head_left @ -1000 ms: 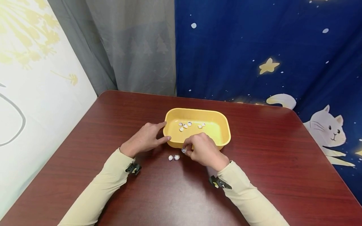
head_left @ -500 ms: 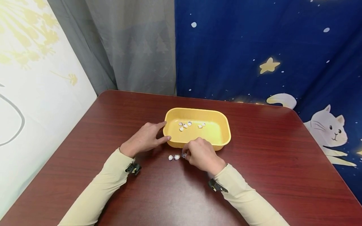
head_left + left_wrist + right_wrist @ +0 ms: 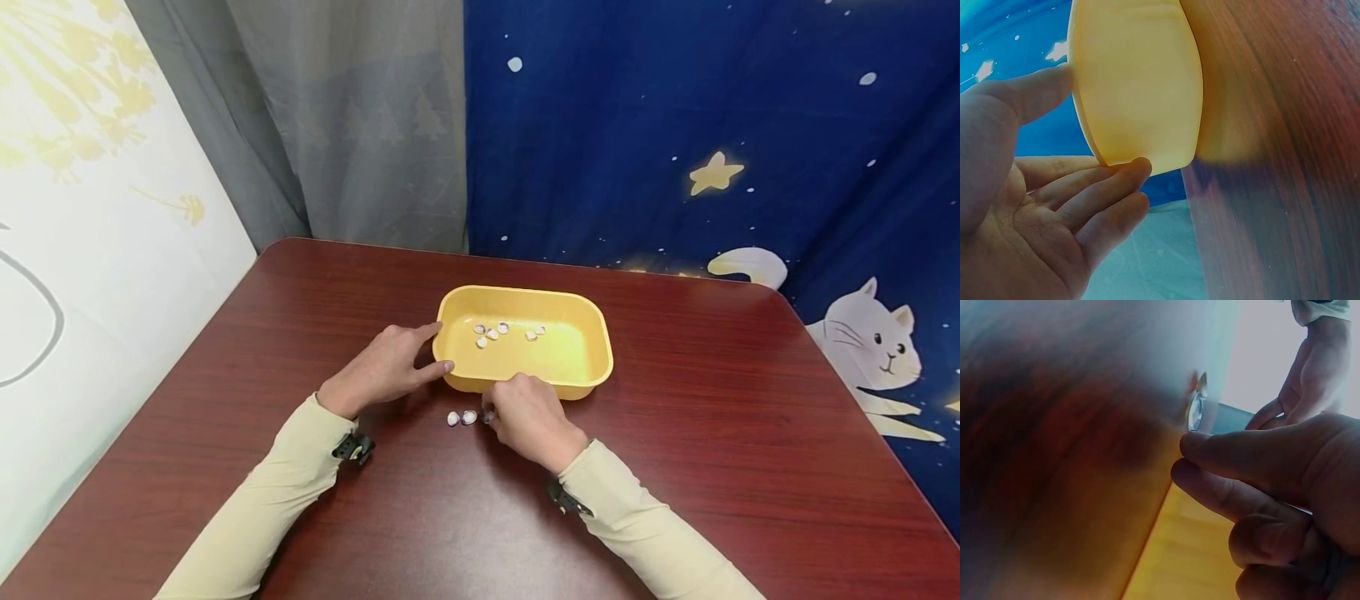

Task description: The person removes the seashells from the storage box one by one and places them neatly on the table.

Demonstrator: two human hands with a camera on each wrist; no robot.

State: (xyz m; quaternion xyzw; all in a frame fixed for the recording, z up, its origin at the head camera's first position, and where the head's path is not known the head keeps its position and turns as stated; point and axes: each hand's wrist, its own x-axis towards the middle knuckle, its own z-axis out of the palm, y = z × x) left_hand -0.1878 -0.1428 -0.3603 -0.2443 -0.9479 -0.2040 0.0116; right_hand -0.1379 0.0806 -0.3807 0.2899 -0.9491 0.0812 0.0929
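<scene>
A yellow plastic bin (image 3: 525,293) stands on the table. My left hand (image 3: 382,371) rests against its left end, thumb and index fingertips at the rim, fingers fairly straight. In the left wrist view, the other fingers of my left hand (image 3: 1054,206) lie along the outer wall. In front of the bin, my right hand (image 3: 528,417) pinches a small dark-edged shell (image 3: 486,417) low over the table, partly hidden by the fingers. Left of it lie two white shells (image 3: 469,417) side by side. The right wrist view shows a shell (image 3: 1195,412) just beyond the thumb tip.
Several small whitish shells (image 3: 492,334) lie on the bin's floor, mostly toward its left half. The reddish-brown table (image 3: 712,400) extends around the bin. Behind it hang a grey curtain (image 3: 367,125) and a blue curtain (image 3: 600,142) with stars.
My right hand has come away from the bin's near wall, down and slightly left, bringing the shell beside the two on the table. My left hand stays put.
</scene>
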